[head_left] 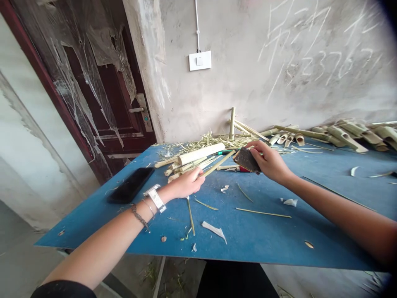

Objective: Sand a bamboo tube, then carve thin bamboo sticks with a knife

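Observation:
My left hand (186,184) grips one end of a thin bamboo strip (217,164), which slants up to the right across the blue board table (263,236). My right hand (268,161) holds a dark, worn abrasive pad (246,160), possibly sandpaper, against the strip's far end. A silver watch (155,198) and thin bracelets (139,216) circle my left wrist. Just beyond my left hand lies a pile of split bamboo sticks (186,166), with a pale bamboo tube (201,153) on top.
A black phone (130,185) lies at the table's left. Dry bamboo shavings (204,142) and cut bamboo pieces (347,134) line the back, against a chalk-marked wall (310,62). Scraps dot the tabletop. A plastic-covered door (105,91) stands at the left.

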{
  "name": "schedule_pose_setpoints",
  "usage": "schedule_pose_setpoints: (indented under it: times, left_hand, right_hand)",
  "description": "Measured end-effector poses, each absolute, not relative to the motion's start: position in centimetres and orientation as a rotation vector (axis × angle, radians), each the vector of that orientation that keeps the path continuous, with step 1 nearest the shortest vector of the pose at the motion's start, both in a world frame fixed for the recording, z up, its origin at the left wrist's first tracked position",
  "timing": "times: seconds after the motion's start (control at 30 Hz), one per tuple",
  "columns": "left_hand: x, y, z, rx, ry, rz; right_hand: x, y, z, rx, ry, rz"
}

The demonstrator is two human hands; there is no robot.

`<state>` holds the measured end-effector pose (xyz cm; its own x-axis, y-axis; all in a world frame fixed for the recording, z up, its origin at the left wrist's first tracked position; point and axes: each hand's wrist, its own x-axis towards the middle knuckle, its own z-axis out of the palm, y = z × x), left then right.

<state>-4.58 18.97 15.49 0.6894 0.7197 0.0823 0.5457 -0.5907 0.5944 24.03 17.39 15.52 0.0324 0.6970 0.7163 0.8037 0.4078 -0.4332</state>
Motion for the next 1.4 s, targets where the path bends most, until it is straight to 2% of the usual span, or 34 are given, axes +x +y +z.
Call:
schedule_pose_setpoints:
  times: [0.2,0.33,0.47,0.67,0.8,0.9,1.1,1.27,1.4]
  left_hand:
    - [-3.1,17.4,15.3,2.138,0.872,0.388]
    - [-2.0,16.5,15.5,1.766,0.647,0.400]
    - [-1.5,16.2,15.4,1.584,0.562,0.443]
    - [-2.0,16.0,15.4,1.553,0.530,0.539]
    - [-2.3,15.7,15.5,1.671,0.468,0.401]
    - [-2.0,15.7,15.2,1.711,0.496,0.423]
    - [-1.9,15.4,14.8,1.827,0.646,0.556]
    - [-1.9,15.6,15.0,1.754,0.528,0.560]
    - [-1.7,15.6,14.9,1.685,0.476,0.632]
  right_hand:
    - [20.7,15.3,16.1,-1.081,-1.690,-0.026]
    - [18.1,13.5,15.8,-0.930,-2.130,-0.339]
    - [16.8,12.5,15.6,-0.938,-2.244,-0.594]
    - [17.4,12.7,15.5,-0.821,-2.397,-0.943]
    - [20.0,13.8,16.6,-1.004,-2.348,-1.159]
    - [20.6,13.8,17.1,-1.167,-2.215,-1.175]
    - [18.8,13.6,16.0,-0.838,-2.534,-1.085]
    - [20.1,14.1,16.4,-1.122,-2.281,-1.116]
    - [18.5,13.0,16.1,-0.963,-2.378,-1.052]
